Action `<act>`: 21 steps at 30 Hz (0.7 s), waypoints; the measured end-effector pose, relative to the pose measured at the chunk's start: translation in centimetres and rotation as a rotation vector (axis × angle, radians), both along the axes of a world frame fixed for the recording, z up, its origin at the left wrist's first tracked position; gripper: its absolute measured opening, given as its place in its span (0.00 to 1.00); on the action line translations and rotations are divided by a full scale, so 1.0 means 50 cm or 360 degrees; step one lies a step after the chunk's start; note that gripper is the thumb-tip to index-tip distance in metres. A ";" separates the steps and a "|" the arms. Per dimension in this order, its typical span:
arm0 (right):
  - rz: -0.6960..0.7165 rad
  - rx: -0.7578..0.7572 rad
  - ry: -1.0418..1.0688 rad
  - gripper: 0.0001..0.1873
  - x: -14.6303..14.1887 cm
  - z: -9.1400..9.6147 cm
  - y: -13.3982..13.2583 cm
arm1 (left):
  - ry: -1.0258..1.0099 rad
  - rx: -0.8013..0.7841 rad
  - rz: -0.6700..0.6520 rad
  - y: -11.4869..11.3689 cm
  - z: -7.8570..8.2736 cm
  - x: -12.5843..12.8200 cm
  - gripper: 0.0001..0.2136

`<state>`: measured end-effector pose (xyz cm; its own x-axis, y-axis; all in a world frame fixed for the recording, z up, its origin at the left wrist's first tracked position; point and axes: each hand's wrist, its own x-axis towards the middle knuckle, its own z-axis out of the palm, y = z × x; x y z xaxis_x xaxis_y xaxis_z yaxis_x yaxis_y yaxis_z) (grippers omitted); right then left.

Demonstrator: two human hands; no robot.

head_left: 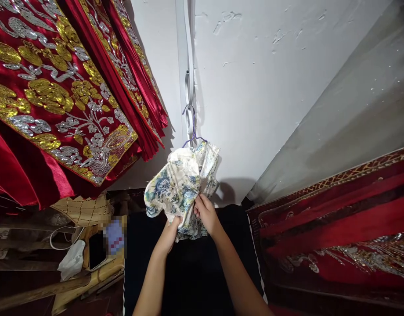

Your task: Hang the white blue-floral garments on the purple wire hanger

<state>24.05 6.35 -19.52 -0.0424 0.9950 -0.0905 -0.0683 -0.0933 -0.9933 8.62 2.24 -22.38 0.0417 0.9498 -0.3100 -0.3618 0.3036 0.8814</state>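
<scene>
A short-sleeved floral shirt (pixel 175 180), white with blue and yellow flowers, hangs on a thin purple hanger (pixel 193 127). The hanger's hook is held by a pale strap (pixel 190 87) running down the wall. My left hand (pixel 172 232) grips the lower front edge of the shirt, its thumb on top of the cloth. Higher and to the right, my right hand (pixel 204 210) has its fingers curled at the other front edge. The shirt front lies partly apart between them, and the fingertips are partly hidden by cloth.
Red embroidered skirts (pixel 73 96) with gold and silver sequins hang at upper left. A wooden stool (pixel 105 272) at lower left bears a phone (pixel 97 250) and a crumpled white tissue (pixel 72 259). Red embroidered fabric (pixel 337 219) lies at right. Behind is a white wall (pixel 254 96).
</scene>
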 end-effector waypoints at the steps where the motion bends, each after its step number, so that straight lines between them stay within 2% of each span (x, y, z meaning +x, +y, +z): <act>1: 0.0026 -0.0014 0.0059 0.23 -0.002 0.005 -0.002 | -0.0009 -0.0013 -0.0001 0.000 0.000 0.001 0.29; 4: 0.0138 -0.0089 0.0213 0.20 -0.007 0.015 -0.005 | -0.0031 -0.0032 0.0039 0.000 0.003 0.001 0.28; 8: 0.0136 -0.0151 0.0138 0.17 -0.008 0.010 -0.003 | -0.0019 -0.0010 -0.0001 -0.004 0.006 -0.011 0.26; 12: 0.0237 -0.0038 0.0086 0.15 -0.008 0.006 -0.002 | 0.0010 -0.0019 -0.0043 -0.013 0.007 -0.018 0.24; 15: 0.0199 -0.0017 0.0151 0.15 -0.004 0.012 -0.004 | 0.0019 -0.0012 -0.0001 -0.012 0.013 -0.016 0.23; 18: 0.0149 -0.0038 0.0169 0.16 0.007 0.021 -0.006 | 0.0103 0.0058 0.0174 0.003 0.024 -0.019 0.23; 21: 0.0174 -0.0053 0.0130 0.17 0.019 0.026 -0.008 | 0.0456 0.0165 0.0590 0.018 0.031 -0.026 0.27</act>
<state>24.98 5.95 -18.21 -0.1587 0.9806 -0.1152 -0.1366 -0.1374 -0.9811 7.32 3.13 -20.81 -0.3789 0.9111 -0.1624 -0.1673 0.1051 0.9803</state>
